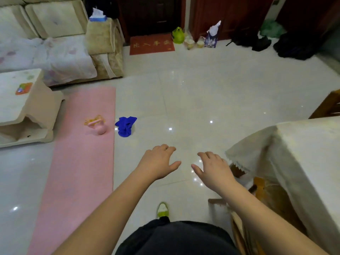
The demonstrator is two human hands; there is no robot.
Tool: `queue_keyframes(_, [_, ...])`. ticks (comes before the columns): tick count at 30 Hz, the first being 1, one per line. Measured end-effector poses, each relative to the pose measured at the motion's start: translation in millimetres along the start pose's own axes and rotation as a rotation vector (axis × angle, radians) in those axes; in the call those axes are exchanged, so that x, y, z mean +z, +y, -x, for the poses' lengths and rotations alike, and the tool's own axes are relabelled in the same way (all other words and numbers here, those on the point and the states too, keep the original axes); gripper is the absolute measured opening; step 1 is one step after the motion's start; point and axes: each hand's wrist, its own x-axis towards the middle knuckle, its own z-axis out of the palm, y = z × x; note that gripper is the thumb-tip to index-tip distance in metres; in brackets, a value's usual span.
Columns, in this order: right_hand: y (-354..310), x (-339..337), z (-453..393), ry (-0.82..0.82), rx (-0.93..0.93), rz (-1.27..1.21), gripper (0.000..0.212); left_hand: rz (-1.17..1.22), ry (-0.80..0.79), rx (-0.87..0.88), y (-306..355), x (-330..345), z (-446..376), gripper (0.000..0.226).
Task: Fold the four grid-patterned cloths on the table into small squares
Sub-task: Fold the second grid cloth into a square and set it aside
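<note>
Both forearms extend forward over the glossy tiled floor (202, 92), palms down. The left hand (158, 162) holds nothing; its fingers are loosely spread and slightly curled, thumb pointing toward the right hand (214, 167). The right hand also holds nothing, fingers relaxed and bent downward, thumb pointing toward the left hand. The two hands are near each other but not touching.

The grid-patterned cloths cannot be seen. The table (309, 144), covered by a cream tablecloth, stands just beside the right hand on its outer side; only a corner of its top is in view.

Beyond and outward of the left hand, a crumpled blue cloth (126, 126) lies on the floor, touching the edge of a pink mat (77, 172). A pink kettlebell (98, 127) stands on that mat, near the blue cloth. Below the hands, a yellow-green shoe (162, 210) rests on the floor.
</note>
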Motion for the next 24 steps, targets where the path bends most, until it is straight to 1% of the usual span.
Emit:
queue_keyframes(4, [-4, -32, -50, 0.036, 0.094, -0.021, 0.06, -0.034, 0.026, 0.121, -17, -37, -61, 0.062])
queue_keyframes(7, [1, -50, -82, 0.074, 0.162, -0.038, 0.066, -0.078, 0.028, 0.21, -20, -57, -106, 0.061])
queue_keyframes(8, [3, -56, -91, 0.091, 0.186, -0.044, 0.072, -0.086, 0.031, 0.237, -19, -61, -120, 0.06])
queue_keyframes(9, [6, -61, -99, 0.121, 0.203, -0.046, 0.083, -0.091, 0.04, 0.267, -15, -66, -135, 0.06])
queue_keyframes(11, [19, -69, -119, 0.161, 0.241, -0.043, 0.112, -0.093, 0.059, 0.33, -7, -76, -165, 0.059])
queue_keyframes(12, [28, -73, -128, 0.17, 0.264, -0.036, 0.119, -0.089, 0.063, 0.359, -2, -81, -183, 0.059])
queue_keyframes(13, [39, -77, -136, 0.172, 0.29, -0.037, 0.121, -0.085, 0.057, 0.388, 5, -87, -200, 0.06])
queue_keyframes(15, [59, -88, -152, 0.19, 0.336, -0.038, 0.114, -0.087, 0.045, 0.43, 19, -100, -234, 0.061])
queue_keyframes(16, [70, -95, -162, 0.204, 0.354, -0.038, 0.103, -0.097, 0.045, 0.446, 28, -109, -254, 0.061])
queue_keyframes(18, [97, -110, -184, 0.196, 0.389, -0.047, 0.066, -0.117, 0.068, 0.482, 46, -127, -295, 0.061])
queue_keyframes(19, [111, -118, -197, 0.198, 0.395, -0.047, 0.055, -0.135, 0.086, 0.5, 56, -135, -315, 0.061])
queue_keyframes(21, [139, -136, -222, 0.205, 0.414, -0.068, 0.049, -0.17, 0.091, 0.525, 77, -152, -347, 0.06])
queue_keyframes(24, [176, -164, -254, 0.233, 0.469, -0.101, 0.05, -0.224, 0.084, 0.547, 104, -176, -390, 0.061])
